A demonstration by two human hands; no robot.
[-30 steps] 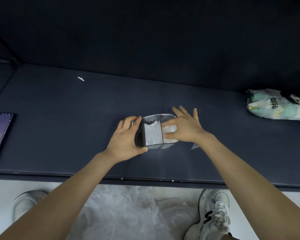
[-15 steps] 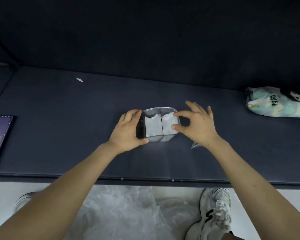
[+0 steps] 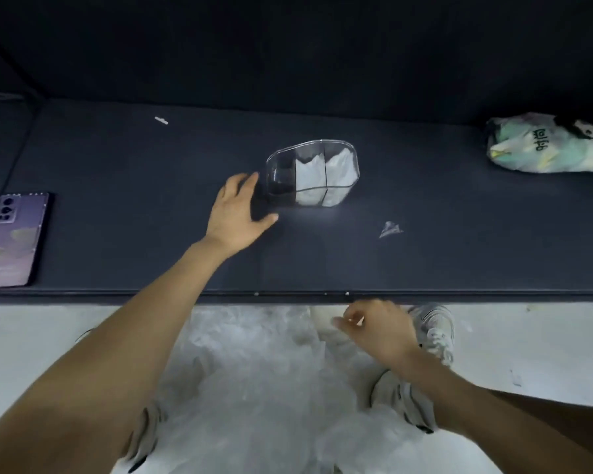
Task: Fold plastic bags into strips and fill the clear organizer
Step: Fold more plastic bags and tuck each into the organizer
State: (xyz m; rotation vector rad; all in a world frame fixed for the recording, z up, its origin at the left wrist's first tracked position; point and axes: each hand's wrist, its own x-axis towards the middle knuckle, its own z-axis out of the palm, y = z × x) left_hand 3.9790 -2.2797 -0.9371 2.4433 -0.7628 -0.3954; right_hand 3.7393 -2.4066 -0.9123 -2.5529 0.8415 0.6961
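**A:** where was the clear organizer [image 3: 279, 172]?

**B:** sat on the table [image 3: 117, 200], folded bags [image 3: 308, 179] in two compartments. left hand [image 3: 235, 213] lay spread just left of it. right hand [image 3: 380, 333] curled nearer me, couldn't tell if grasping. printed bag [image 3: 545, 145] far right, writing unreadable.

The dark padded worktop [image 3: 117, 241] carried a clear organizer [image 3: 280, 188] near its middle, standing upright, with white folded bags [image 3: 308, 179] in its middle and right compartments. A phone [image 3: 12, 241] lay face down at the left edge. A printed plastic bag [image 3: 545, 145], stuffed full, sat by the far right corner. A clear plastic scrap [image 3: 389, 230] lay near the organizer, toward the front right, and a white fleck [image 3: 161, 120] lay toward the far edge. On the pale floor [image 3: 528, 343] below the front edge lay a heap of clear plastic bags [image 3: 247, 371].
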